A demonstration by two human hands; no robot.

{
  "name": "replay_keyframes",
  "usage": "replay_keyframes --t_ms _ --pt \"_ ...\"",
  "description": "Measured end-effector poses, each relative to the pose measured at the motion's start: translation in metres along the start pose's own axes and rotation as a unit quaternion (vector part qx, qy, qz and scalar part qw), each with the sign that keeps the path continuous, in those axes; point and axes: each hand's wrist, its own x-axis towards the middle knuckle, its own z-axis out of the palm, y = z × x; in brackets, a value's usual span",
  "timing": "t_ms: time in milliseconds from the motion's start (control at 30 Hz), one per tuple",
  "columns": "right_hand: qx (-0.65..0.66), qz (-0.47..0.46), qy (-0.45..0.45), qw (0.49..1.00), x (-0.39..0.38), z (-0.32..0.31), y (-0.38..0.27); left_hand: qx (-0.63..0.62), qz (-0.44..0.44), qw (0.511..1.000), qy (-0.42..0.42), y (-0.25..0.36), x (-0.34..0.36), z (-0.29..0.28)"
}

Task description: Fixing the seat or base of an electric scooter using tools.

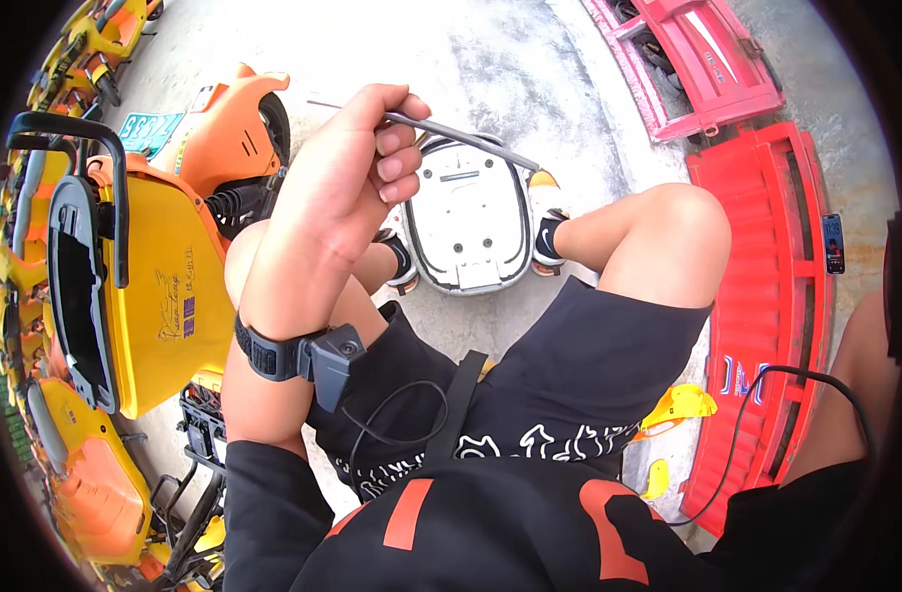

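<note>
My left hand (382,158) is raised at upper centre, fingers curled around a long, thin grey rod (471,139) that slants down to the right. Beyond it, between my feet, lies a white rounded panel (469,222) with several dark fittings. A small yellow-orange piece (543,182) shows by the rod's right end; I cannot tell whether they touch. My right arm (831,414) is at the right edge, and its hand is out of sight.
Yellow and orange scooters (155,306) crowd the left side. Red metal boxes (747,237) line the right, with a phone (832,244) at the edge. Yellow plastic pieces (683,403) lie low on the right. A black cable (729,464) runs toward my right arm.
</note>
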Motion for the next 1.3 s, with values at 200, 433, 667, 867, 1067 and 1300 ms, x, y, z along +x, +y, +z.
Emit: replay_keyframes --t_ms 200,433,667,867,1067,1300 --pt "0.014 0.004 -0.007 1.000 -0.001 0.000 0.001 0.000 -0.014 1.000 0.005 0.004 -0.001 0.003" --pt "0.018 0.001 -0.012 1.000 0.009 -0.003 0.002 0.000 -0.001 1.000 0.006 0.000 0.001 0.001" --pt "0.044 -0.050 0.016 0.998 0.034 -0.010 -0.008 0.006 -0.020 1.000 0.005 0.001 0.003 -0.002" --pt "0.121 -0.275 0.070 0.951 0.170 -0.051 -0.093 0.022 -0.003 1.000 0.004 -0.004 0.003 -0.007" --pt "-0.112 -0.025 -0.340 0.933 0.293 0.000 -0.095 0.053 -0.020 0.998 -0.005 0.002 -0.002 -0.004" --pt "0.095 0.134 -0.476 0.864 0.291 0.079 -0.030 0.186 -0.015 0.981 0.046 -0.006 0.012 -0.009"
